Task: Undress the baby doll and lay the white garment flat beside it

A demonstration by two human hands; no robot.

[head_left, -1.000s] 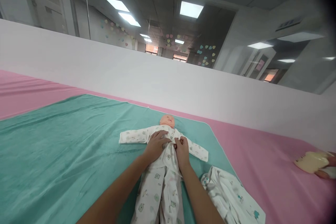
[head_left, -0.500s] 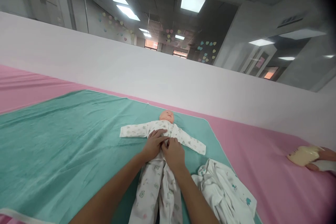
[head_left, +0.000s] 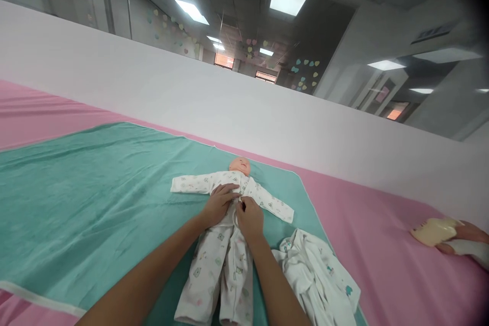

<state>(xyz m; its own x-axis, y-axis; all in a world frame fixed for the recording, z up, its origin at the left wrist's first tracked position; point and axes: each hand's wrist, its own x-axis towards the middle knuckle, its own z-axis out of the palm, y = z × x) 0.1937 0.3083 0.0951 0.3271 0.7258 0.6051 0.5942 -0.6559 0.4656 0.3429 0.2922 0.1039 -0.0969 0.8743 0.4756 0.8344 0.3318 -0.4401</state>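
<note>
A baby doll (head_left: 240, 165) lies on its back in a white printed baby shirt (head_left: 191, 184), both sleeves spread sideways. Matching baby trousers (head_left: 208, 270) cover its legs, which point toward me. My left hand (head_left: 220, 205) rests on the shirt's front, fingers stretched out across the cloth. Close beside it, my right hand (head_left: 250, 216) has its fingers curled and pinched at the middle of the shirt front. A thin white loop of cloth (head_left: 235, 219) hangs next to that pinch. The fingertips themselves are partly hidden.
Crumpled white baby clothes (head_left: 313, 275) lie right of the doll. Beneath is a green blanket (head_left: 95, 188) over a pink padded surface (head_left: 355, 219). Another doll (head_left: 435, 232) is partly visible at the far right. A white wall (head_left: 153, 86) with a mirror stands behind.
The view has shifted slightly, so the doll sits a bit further left and higher. Both hands stay at the shirt front; the white loop shows more clearly beside my right hand.
</note>
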